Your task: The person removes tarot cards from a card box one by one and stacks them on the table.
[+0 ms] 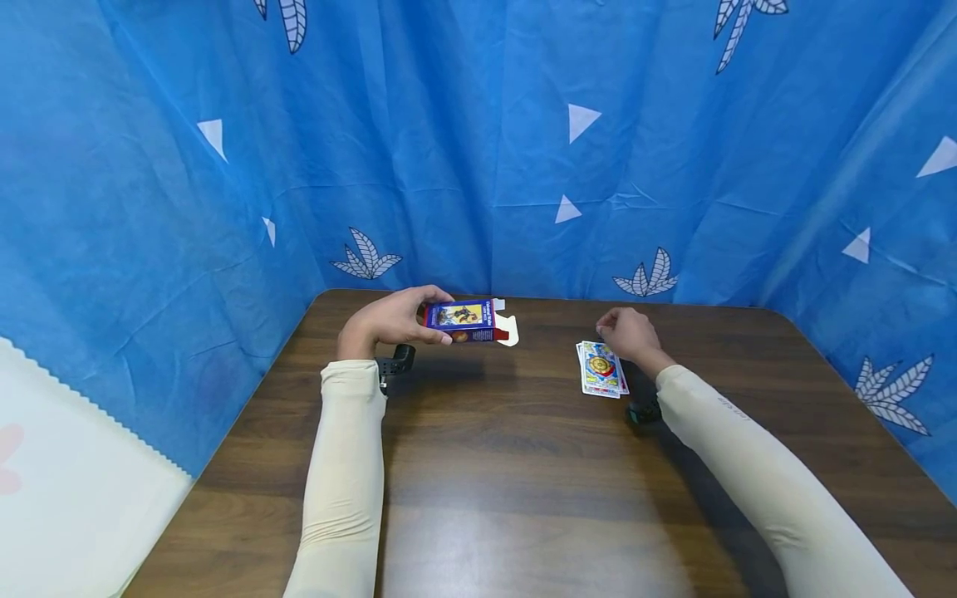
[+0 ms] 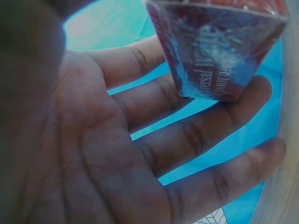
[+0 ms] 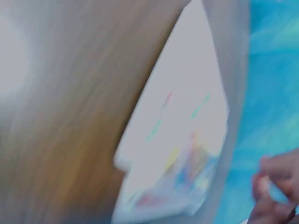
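Note:
In the head view my left hand point(image 1: 399, 317) grips a blue card box point(image 1: 463, 316) between thumb and fingers, above the far part of the table. The box lies on its side with its white end flap point(image 1: 508, 329) open to the right. The left wrist view shows the box's red and blue end point(image 2: 217, 60) under glossy wrap, against the fingers. My right hand point(image 1: 630, 334) is just beside a small stack of printed cards point(image 1: 601, 368), its fingers loosely curled with nothing visible in them. The right wrist view shows the cards point(image 3: 173, 140) blurred, the fingertips apart from them.
The brown wooden table point(image 1: 508, 482) spreads under both arms. A blue curtain point(image 1: 463, 149) with white leaf and triangle prints hangs along its back and sides. White cloth point(image 1: 67, 482) shows at the lower left.

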Demonstrator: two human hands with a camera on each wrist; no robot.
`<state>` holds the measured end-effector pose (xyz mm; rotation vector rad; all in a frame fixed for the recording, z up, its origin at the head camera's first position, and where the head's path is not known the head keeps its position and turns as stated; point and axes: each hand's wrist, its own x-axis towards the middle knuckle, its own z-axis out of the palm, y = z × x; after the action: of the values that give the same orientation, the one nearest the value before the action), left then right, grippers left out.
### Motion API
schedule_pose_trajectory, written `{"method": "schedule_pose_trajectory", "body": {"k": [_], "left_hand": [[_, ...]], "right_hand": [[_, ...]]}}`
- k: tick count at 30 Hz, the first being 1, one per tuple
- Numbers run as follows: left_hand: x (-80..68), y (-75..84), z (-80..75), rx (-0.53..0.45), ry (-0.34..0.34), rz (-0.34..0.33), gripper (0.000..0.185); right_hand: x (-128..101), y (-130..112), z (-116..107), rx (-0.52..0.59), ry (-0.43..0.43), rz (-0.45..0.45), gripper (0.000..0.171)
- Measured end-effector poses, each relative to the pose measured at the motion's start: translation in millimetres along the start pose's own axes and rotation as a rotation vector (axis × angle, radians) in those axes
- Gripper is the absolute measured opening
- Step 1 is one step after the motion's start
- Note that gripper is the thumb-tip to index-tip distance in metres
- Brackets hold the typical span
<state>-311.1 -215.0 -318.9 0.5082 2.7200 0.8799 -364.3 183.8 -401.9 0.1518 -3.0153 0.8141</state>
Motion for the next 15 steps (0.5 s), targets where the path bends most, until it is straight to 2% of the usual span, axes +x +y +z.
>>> {"method": "schedule_pose_trajectory", "body": {"k": [2,4,6,8,10,15], "left_hand": [[-0.1,0.5,0.3,0.0,0.001,-0.003,0.074],[-0.1,1.1,0.5,0.001,0.0,-0.004,0.074],[0.8,1.9,1.1,0.001,-0.002,0.0,0.075],[1.4,2.7,1.7,-0.001,-0.005,0.0,0.076],[2.3,3.5,2.4,-0.002,-0.008,0.0,0.076],[2.9,4.6,3.4,-0.001,-0.01,-0.006,0.076]], "right_hand": [[-3,-19,0,0.115,0.027,-0.066,0.025],[-7,-41,1,0.259,0.018,-0.126,0.028],[-13,-65,2,0.404,-0.034,-0.138,0.03],[-19,-86,5,0.509,-0.122,-0.13,0.031],[-24,-103,7,0.558,-0.224,-0.097,0.03],[-30,-126,16,0.552,-0.406,-0.019,0.027]]}}
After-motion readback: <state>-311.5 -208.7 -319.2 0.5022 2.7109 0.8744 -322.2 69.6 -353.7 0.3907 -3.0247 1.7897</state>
